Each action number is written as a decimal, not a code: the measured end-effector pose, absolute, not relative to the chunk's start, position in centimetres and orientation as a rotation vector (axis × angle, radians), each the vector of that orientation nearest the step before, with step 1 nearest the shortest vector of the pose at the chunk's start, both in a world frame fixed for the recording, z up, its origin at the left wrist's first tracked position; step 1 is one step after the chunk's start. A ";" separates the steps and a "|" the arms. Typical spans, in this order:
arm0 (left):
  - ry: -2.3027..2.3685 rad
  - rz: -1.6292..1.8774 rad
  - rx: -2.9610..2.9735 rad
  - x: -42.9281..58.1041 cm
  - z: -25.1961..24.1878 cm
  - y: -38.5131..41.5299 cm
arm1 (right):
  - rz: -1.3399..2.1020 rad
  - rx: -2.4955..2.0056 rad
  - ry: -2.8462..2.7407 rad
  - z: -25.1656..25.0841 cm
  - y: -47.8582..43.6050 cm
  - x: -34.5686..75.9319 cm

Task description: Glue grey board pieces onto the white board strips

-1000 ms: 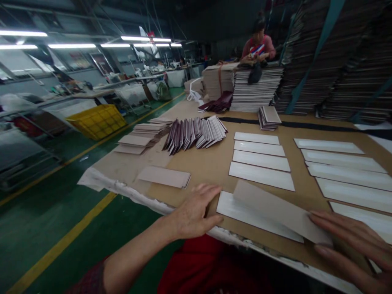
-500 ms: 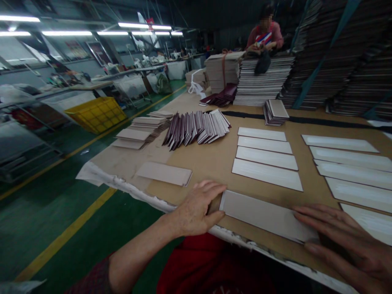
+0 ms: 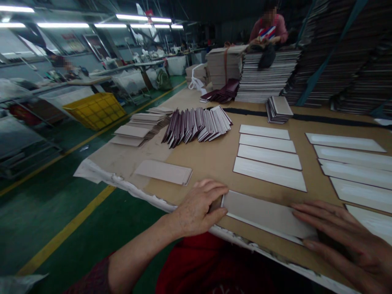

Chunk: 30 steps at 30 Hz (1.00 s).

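Note:
A long grey cardboard strip point(image 3: 260, 212) lies flat over a white strip at the near edge of the brown table point(image 3: 211, 159). My left hand point(image 3: 199, 206) is curled against the strip's left end, fingertips touching its edge. My right hand point(image 3: 339, 237) lies flat with fingers spread on the strip's right end. Neither hand grips anything. Two columns of white strips point(image 3: 268, 157) point(image 3: 352, 167) are laid out beyond the hands.
A small pile of grey strips point(image 3: 163, 171) lies left of my left hand. Fanned dark-edged pieces point(image 3: 196, 126) and grey stacks point(image 3: 137, 130) sit further back. Tall board stacks point(image 3: 263, 77) stand at the far end, where another person point(image 3: 269, 26) works. A yellow crate point(image 3: 94, 110) is on the floor left.
The grey strip, tilted up over the white strip a second ago, has been laid flat on it. Both hands now press its ends; the view shifted slightly.

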<state>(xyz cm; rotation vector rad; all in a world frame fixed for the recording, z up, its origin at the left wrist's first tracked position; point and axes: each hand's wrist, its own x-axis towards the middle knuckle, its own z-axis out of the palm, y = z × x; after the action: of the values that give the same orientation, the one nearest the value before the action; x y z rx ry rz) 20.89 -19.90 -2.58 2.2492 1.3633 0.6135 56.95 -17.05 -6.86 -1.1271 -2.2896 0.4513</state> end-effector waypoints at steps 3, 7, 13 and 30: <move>1.364 0.619 2.252 20.9 -2.7 -19.9 | 0.448 -1.147 -2.303 -6.8 -16.9 56.7; 1.368 0.626 2.259 20.9 -2.7 -19.9 | 0.445 -1.132 -2.321 -6.8 -16.8 56.7; 1.381 0.600 2.268 20.9 -2.7 -19.8 | 0.432 -1.104 -2.350 -6.1 -16.9 56.7; 1.409 0.571 2.333 21.1 -2.8 -19.6 | 0.523 -1.111 -2.493 -4.6 -17.8 56.2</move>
<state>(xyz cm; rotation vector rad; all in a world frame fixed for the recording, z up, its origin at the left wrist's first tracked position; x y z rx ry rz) 21.06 -19.61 -2.79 2.3331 1.4091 0.5714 56.24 -17.79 -4.60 -1.1107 -2.4925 0.5235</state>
